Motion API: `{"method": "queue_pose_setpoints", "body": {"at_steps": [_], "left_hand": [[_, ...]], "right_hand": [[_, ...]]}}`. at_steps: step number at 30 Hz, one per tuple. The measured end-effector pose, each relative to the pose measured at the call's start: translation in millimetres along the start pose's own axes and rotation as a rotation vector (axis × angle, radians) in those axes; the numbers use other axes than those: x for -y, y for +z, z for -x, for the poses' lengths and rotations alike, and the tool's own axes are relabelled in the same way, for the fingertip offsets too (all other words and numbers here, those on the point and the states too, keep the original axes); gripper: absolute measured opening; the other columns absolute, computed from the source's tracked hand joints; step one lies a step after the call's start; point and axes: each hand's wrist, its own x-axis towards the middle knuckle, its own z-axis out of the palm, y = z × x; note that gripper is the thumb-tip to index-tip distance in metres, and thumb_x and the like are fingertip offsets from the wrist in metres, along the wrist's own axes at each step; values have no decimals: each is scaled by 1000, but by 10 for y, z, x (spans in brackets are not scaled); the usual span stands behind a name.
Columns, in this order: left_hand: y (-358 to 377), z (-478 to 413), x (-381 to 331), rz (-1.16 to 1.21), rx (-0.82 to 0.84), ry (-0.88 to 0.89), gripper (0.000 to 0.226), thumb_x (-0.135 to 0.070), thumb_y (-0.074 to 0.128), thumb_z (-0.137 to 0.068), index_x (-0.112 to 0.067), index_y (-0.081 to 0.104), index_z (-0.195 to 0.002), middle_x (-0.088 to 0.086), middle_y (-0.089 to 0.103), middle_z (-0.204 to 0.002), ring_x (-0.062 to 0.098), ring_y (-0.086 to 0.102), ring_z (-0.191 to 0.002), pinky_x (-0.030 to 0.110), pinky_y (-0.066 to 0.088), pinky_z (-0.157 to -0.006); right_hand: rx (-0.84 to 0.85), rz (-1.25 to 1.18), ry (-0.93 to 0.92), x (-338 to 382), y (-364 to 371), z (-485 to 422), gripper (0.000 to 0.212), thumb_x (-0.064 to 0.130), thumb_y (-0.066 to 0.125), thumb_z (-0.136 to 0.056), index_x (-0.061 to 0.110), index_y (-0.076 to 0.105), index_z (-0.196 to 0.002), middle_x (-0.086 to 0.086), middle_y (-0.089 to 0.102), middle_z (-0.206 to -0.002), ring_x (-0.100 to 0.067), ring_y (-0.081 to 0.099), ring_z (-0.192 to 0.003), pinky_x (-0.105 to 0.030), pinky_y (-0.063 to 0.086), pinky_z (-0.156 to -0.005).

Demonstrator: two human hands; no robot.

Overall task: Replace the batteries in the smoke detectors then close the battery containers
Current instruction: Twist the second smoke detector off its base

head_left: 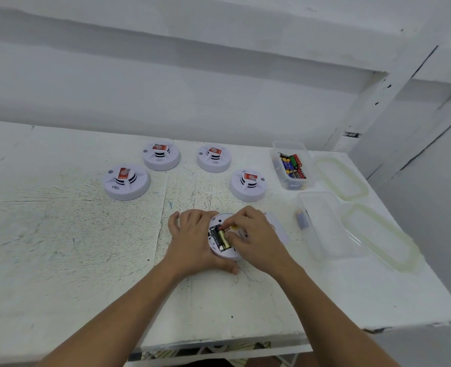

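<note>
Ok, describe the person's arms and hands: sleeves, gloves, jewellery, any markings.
The left arm and right arm are bare as far as the frame shows, with no sleeve in view. The left hand and right hand wear no gloves. No watch, bracelet or ring is visible at the wrists or fingers, and no markings can be made out.

Worktop (60, 260): four smoke detectors (126, 182) (161, 156) (213, 158) (248, 185) in an arc at the back; fifth detector (225, 254) upturned before them, battery (224, 239) in it. Right side: box of batteries (292, 165) behind, second box (325, 226) before it, a lid (341, 178) (380, 234) right of each.
</note>
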Motion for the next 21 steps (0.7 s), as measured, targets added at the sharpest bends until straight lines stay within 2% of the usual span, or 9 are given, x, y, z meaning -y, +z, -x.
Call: {"method": "queue_pose_setpoints", "body": {"at_steps": [4,8,13,17,21], "left_hand": [[-45,-14,61,107,93,53,125,-91,55,-34,-33,28,-141,-19,36,-120,5,24,-125,35,0,-111],[-58,-2,99,172,73,86,110,-84,62,-42,-36,34,-137,-23,42,-120,2,29,-121,36,6,-110],[-72,9,77,206,50,102,105,-80,67,-42,-37,38,-134,-29,43,-116,-2,27,-121,40,9,-110],[-95,5,61,220,50,81,91,-78,69,-42,-41,45,-122,-37,42,-112,-6,24,-126,39,2,-111],[-97,9,48,192,28,90,83,-80,66,-45,-41,47,-117,-40,43,-110,-11,29,-123,38,-1,-108]], "right_hand": [[65,73,-27,33,-28,-20,20,23,56,-90,25,63,-109,4,47,-101,-11,40,-99,-12,28,-75],[103,186,-79,76,-39,-72,22,20,53,-90,22,60,-110,3,47,-101,-14,43,-95,-20,29,-76],[115,232,-118,117,-6,-143,20,19,53,-85,20,58,-105,5,46,-92,-16,45,-88,-20,30,-64],[141,234,-134,126,22,-194,13,20,52,-84,17,52,-96,6,46,-85,-15,43,-83,-24,30,-64],[150,287,-167,140,47,-225,11,19,51,-83,14,49,-93,4,48,-82,-15,41,-78,-26,31,-62]]}}
